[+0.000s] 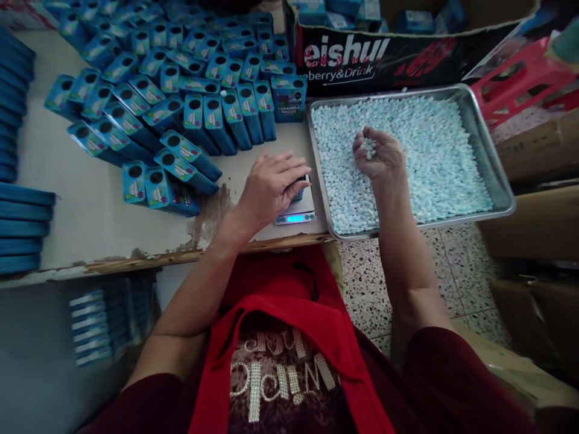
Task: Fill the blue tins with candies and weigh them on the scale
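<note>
Pellets (pixel 370 148) clutched in right grip (pixel 382 155) over tray (pixel 493 169).
Tin (pixel 298 194) on scale (pixel 296 218) half-hidden by left grip (pixel 275 184); clasp can't be told.

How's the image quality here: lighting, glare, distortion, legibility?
Head view: wide-angle look, with the tray appearing skewed toward its right end; head view: under the table it's dim; head view: the scale display glows blue, digits unreadable; head view: pale pellets look smeared toward the right; head view: left hand and right hand are fairly clear.
</note>
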